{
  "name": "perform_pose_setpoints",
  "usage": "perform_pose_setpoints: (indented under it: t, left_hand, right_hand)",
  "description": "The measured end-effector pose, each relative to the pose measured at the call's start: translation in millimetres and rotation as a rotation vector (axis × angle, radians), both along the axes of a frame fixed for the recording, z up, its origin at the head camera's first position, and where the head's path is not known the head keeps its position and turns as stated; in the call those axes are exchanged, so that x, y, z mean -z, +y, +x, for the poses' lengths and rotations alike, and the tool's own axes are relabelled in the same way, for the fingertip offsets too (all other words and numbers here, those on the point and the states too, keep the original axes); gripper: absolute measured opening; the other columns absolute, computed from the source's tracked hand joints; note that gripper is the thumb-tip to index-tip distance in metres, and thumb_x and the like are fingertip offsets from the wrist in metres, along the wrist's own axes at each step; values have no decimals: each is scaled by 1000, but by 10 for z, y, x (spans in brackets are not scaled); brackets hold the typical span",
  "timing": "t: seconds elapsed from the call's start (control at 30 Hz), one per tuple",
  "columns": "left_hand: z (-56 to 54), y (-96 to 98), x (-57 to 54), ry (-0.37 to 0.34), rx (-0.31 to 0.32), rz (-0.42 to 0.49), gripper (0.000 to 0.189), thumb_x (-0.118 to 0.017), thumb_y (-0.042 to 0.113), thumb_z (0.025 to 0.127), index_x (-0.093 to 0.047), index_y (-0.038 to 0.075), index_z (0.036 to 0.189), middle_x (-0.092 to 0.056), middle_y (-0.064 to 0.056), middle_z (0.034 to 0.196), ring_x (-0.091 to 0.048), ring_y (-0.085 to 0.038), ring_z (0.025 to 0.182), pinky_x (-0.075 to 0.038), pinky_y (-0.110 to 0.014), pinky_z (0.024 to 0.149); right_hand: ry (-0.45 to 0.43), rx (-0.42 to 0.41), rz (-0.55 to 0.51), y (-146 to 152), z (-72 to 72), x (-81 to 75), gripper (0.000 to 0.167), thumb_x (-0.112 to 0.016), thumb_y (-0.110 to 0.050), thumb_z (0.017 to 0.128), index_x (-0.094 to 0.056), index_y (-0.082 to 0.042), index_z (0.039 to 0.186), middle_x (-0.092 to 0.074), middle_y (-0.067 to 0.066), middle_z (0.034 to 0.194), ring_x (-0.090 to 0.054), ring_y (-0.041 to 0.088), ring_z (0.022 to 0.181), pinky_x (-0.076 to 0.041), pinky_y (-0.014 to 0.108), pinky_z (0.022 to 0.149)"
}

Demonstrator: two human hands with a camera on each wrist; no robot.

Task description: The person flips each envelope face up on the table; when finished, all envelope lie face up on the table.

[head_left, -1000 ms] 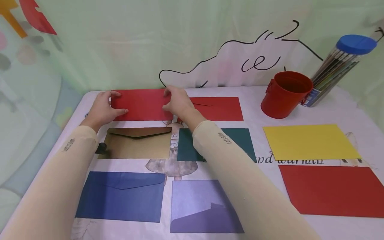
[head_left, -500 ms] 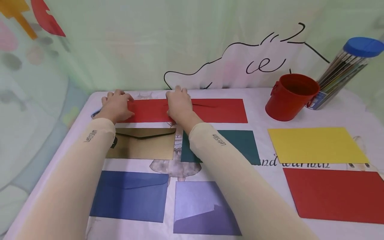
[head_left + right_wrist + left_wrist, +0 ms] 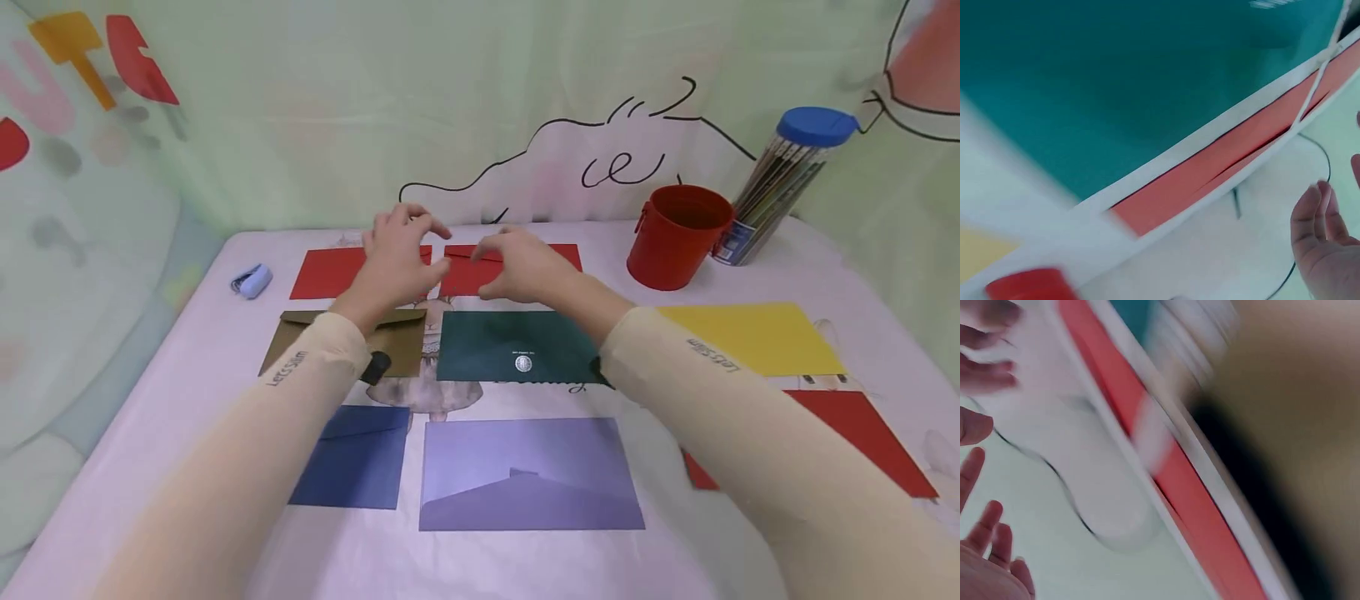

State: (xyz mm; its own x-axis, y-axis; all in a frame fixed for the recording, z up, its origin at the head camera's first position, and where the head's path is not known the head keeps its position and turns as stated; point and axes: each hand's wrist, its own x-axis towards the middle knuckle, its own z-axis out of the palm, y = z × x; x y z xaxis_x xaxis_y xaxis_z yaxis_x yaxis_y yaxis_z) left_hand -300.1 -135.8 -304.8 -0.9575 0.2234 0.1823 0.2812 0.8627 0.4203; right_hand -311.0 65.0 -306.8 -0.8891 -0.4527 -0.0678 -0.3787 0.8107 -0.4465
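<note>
In the head view my left hand point(image 3: 397, 254) hovers over the inner end of the left red envelope point(image 3: 326, 273), its fingers spread and loosely bent, holding nothing. Facing it, my right hand point(image 3: 528, 267) is raised over the right red envelope point(image 3: 461, 279), also with nothing between thumb and fingers. Both red envelopes lie flat in the back row with a narrow gap between them. Below them lie a gold envelope point(image 3: 405, 354), partly behind the left sleeve, and a dark green envelope point(image 3: 480, 342) bearing a small white emblem. The right wrist view shows the bent fingers of the right hand point(image 3: 1329, 250).
Nearest me are a blue envelope point(image 3: 367, 467) and a lilac envelope point(image 3: 525, 450). Right of them lie a yellow one point(image 3: 742, 337) and a darker red one point(image 3: 862, 425). A red bucket point(image 3: 675, 250) and a blue-lidded pencil tub point(image 3: 776, 179) stand behind. A small light-blue object point(image 3: 257, 282) sits far left.
The left red envelope, held between both hands a second ago, now lies flat on the table. Both hands have let go and moved right, the left one off its outer end.
</note>
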Motion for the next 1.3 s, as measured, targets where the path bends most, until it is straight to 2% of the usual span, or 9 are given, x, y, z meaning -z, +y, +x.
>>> perform_pose_setpoints:
  t: [0.13, 0.33, 0.53, 0.7, 0.73, 0.93, 1.17, 1.23, 1.3]
  left_hand:
    - [206, 485, -24, -7, 88, 57, 37, -74, 31, 89, -65, 24, 124, -41, -3, 147, -32, -27, 136, -27, -53, 107]
    - [632, 1099, 47, -46, 317, 47, 31, -73, 34, 91, -68, 25, 121, -48, 1, 138, -38, -22, 126, -33, -43, 98]
    - [1036, 1608, 161, -179, 563, 16, 40, -74, 39, 90, -65, 28, 128, -50, 7, 136, -39, -10, 124, -35, -35, 101]
    - [1231, 1886, 247, -266, 691, -33, 57, -75, 46, 87, -58, 29, 139, -48, 12, 140, -37, -3, 128, -34, -30, 106]
    - [1259, 1926, 269, -275, 707, -44, 61, -76, 47, 86, -56, 29, 141, -48, 13, 140, -37, -2, 129, -34, -30, 107]
    - [1373, 2068, 422, -333, 729, -107, 80, -79, 51, 82, -43, 31, 151, -42, 16, 146, -32, 0, 135, -29, -26, 110]
    - [1434, 2200, 495, -297, 701, -259, 93, -77, 60, 79, -33, 33, 157, -32, 14, 154, -25, -4, 140, -22, -28, 115]
    - [1463, 2234, 509, -296, 674, -308, 95, -76, 62, 79, -31, 33, 157, -28, 12, 157, -23, -7, 143, -21, -29, 116]
    - [1496, 2274, 524, -300, 649, -368, 96, -73, 65, 80, -29, 32, 159, -25, 10, 160, -20, -9, 146, -19, -28, 117]
  right_hand:
    - [-15, 4, -14, 484, 182, -44, 58, -86, -19, 76, -66, -11, 130, -50, 19, 135, -52, 35, 116, -56, 48, 85]
    - [-58, 23, -10, 1178, 618, -53, 61, -88, -23, 77, -64, -7, 131, -53, 22, 129, -59, 39, 110, -58, 45, 78]
    - [-63, 43, -103, 1899, 1053, 52, 60, -89, -19, 77, -63, -6, 130, -53, 18, 130, -60, 36, 107, -56, 42, 80]
    - [-8, 62, -65, 2485, 1379, 179, 73, -95, -19, 67, -61, -8, 131, -55, 13, 128, -58, 32, 106, -56, 29, 72]
    - [-11, 67, -52, 2600, 1438, 213, 76, -96, -19, 65, -60, -8, 131, -55, 14, 127, -57, 32, 106, -56, 27, 71]
    - [-54, 129, -8, 3228, 1750, 471, 85, -98, -24, 60, -56, -7, 133, -53, 17, 130, -41, -7, 107, -55, 24, 65]
    - [-6, 158, -6, 3722, 1964, 718, 86, -98, -21, 58, -56, -6, 132, -38, -33, 124, -24, -23, 112, -47, 18, 67]
    - [-54, 168, 3, 3783, 1992, 745, 89, -97, -21, 60, -52, -4, 136, -41, -24, 136, -22, -17, 119, -49, 19, 67]
    - [-118, 187, 30, 3806, 2016, 739, 95, -96, -24, 62, -47, -1, 140, -41, -1, 146, -23, 4, 134, -50, 19, 67]
